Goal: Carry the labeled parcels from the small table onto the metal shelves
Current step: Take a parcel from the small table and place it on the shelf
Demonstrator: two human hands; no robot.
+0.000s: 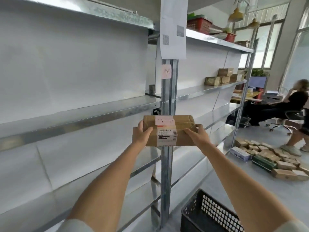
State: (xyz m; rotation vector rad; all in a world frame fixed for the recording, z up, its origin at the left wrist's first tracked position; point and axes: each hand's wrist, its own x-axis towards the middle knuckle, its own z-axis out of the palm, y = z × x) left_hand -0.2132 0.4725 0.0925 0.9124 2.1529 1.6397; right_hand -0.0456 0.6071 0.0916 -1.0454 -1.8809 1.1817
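A brown cardboard parcel [182, 123] with a pink note and a white barcode label is held up in front of the shelf upright post [168, 91]. My left hand [141, 133] grips its left end and my right hand [198, 135] grips its right end. The parcel hangs in the air just below the middle metal shelf [83, 113], touching no shelf. Several brown parcels [223, 77] lie on the right-hand shelf further along. The small table is out of view.
A black plastic crate [207, 215] stands on the floor at my lower right. Many boxes [274, 159] are spread on the floor to the right. A seated person [287, 104] and a standing person's legs are beyond them. Red baskets [199, 25] sit on the top shelf.
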